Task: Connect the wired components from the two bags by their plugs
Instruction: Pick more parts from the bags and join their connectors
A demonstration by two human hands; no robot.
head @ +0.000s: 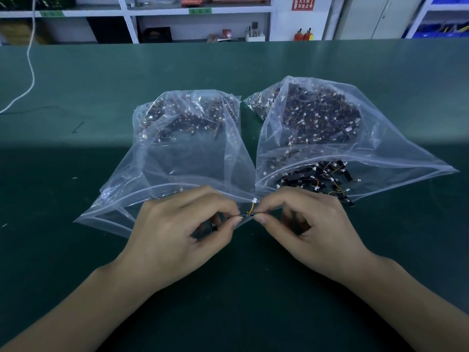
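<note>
Above green desk (76, 72), left hand (177, 229) and right hand (312, 224) pinching small black wired component (247, 214), white plug (254, 200) sticking up unmated. Two clear plastic bags (182, 153) holding many more; task looking barely begun.

- There is one view only, from a wide-angle camera on the person's head, so nothing is shared with a second view.
- It looks forward and down across the green counter (76, 174), from its near edge toward its far edge.
- It sits close: both forearms enter from the bottom corners, and the left hand (182, 224) and right hand (307, 222) fill the lower middle.
- The two plastic bags (193, 158) lie at mid-frame.
- Past the far edge, the top strip takes in white shelves (132, 24).
- The wide lens bows the far edge slightly.
</note>
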